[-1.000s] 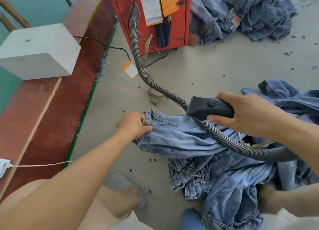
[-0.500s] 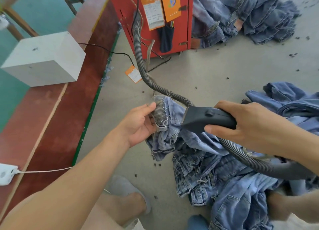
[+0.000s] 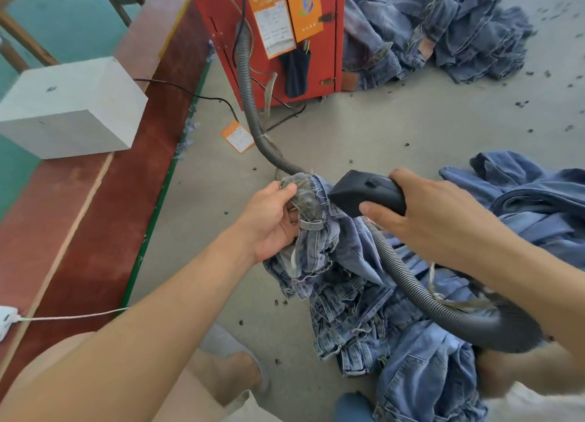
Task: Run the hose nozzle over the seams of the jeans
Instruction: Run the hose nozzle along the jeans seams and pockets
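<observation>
Jeans [image 3: 319, 231] bunched in front of me, waistband end lifted off the grey floor [image 3: 395, 130]. My left hand [image 3: 269, 222] pinches the frayed seam edge, thumb on top, fingers curled under the denim. My right hand [image 3: 433, 219] wraps the black hose nozzle [image 3: 357, 192], its mouth just beside that raised seam. I see the ribbed grey hose [image 3: 408, 279] looping across more denim, then back to the red machine [image 3: 269, 42]. Another denim pile [image 3: 443, 32] lies beyond.
</observation>
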The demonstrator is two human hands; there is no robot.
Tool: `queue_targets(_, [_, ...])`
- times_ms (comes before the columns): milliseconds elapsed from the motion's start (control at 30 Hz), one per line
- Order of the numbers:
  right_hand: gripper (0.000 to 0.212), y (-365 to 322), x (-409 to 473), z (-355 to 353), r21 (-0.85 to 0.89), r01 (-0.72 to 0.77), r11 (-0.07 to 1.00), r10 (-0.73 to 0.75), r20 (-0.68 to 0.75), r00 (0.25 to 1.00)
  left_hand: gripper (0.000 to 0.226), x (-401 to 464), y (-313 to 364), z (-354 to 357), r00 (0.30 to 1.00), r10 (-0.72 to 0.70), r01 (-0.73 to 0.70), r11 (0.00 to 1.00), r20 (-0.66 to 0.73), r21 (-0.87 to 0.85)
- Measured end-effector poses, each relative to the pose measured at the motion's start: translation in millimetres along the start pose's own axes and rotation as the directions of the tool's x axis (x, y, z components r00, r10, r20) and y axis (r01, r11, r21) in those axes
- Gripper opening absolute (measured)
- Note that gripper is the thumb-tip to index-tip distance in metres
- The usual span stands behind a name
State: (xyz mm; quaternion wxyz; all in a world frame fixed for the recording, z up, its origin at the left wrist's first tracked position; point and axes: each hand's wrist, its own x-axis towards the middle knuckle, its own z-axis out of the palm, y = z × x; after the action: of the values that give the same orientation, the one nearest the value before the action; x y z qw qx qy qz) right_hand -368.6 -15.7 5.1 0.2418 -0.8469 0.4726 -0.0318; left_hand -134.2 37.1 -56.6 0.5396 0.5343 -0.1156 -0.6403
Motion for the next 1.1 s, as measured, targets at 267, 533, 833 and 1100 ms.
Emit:
queue_targets(267, [0.035,3.0,3.2,5.3,0.029,-0.029,0.999,0.027,0.08,0.996,0.019,4.7,-7.5,8.6,0.998,0.012,-0.009,0.999,-0.07,0.036])
queue_targets(533, [0.037,12.4,-6.8,-5.8,-0.037,0.098,0.995,-0.095,0.065,0.993,0.023,2.1,-1.4,8.8,0.998,-0.001,0.009,0.992,-0.057,0.128])
queue_targets(833, [0.038,21.7,-3.1,-16.4,-0.11,0.239,0.965,-0.244,-0.034,0.969,0.024,-2.6,7.1,11.8,0.999,-0.015,0.025,0.96,-0.034,0.281])
queue_targets(1100, [0.036,4.0,-4.9,-12.7,-0.038,0.311,0.95,-0.311,0.006,0.951,0.011,-4.2,-4.9,18.8,0.997,-0.05,0.026,0.917,0.051,0.398])
